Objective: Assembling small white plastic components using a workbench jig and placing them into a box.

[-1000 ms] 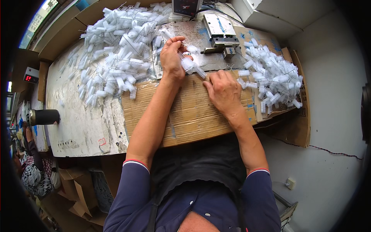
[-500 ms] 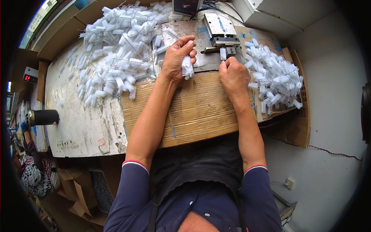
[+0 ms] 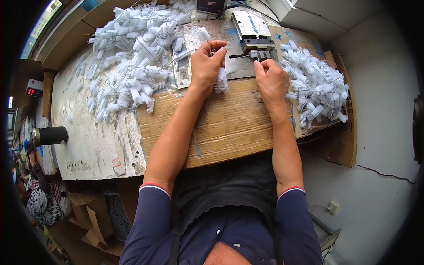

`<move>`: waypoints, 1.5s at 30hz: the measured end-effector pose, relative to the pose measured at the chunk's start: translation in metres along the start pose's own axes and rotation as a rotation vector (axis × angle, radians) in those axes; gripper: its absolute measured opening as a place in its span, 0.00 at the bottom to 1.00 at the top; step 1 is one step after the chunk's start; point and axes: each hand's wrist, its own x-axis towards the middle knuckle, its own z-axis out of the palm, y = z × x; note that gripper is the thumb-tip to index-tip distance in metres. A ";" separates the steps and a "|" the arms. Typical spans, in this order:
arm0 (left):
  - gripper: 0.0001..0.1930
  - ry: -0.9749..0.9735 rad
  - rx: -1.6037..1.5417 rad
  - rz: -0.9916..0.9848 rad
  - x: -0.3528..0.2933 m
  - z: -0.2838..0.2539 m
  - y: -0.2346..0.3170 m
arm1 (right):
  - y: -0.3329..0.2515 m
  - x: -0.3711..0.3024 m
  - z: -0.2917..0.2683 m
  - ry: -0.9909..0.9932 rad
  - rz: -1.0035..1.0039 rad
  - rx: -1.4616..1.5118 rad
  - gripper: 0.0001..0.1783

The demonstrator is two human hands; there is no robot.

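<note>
Closed around several small white wire brushes, my left hand (image 3: 208, 66) is over the metal plate. The bristles of the held brushes (image 3: 221, 84) hang below the palm, and another brush (image 3: 204, 34) sticks up above the fingers. My right hand (image 3: 271, 84) is pinched at the front of a small metal bench machine (image 3: 252, 33). A white brush (image 3: 254, 54) lies at the machine's jaw, against my right fingertips, which partly cover it.
A large heap of white brushes (image 3: 132, 57) covers the left back of the table. A smaller heap (image 3: 316, 84) lies on cardboard at the right. Cardboard (image 3: 229, 123) covers the front edge. A black cylinder (image 3: 51, 135) stands far left; a person (image 3: 42, 185) sits beyond.
My right hand has moved slightly, bringing its brush up to the machine's jaw. In my left hand the bunch has shifted, and one brush now sticks up above the fingers.
</note>
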 end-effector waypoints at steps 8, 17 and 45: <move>0.10 0.056 0.875 0.386 -0.001 0.002 -0.013 | 0.026 -0.024 -0.040 0.025 -0.363 0.037 0.02; 0.09 0.044 0.870 0.349 -0.005 0.013 -0.009 | 0.045 -0.018 -0.045 -0.123 -0.642 -0.242 0.08; 0.10 -0.042 1.328 0.504 -0.010 0.024 -0.017 | 0.015 -0.022 -0.022 0.022 -0.201 0.088 0.10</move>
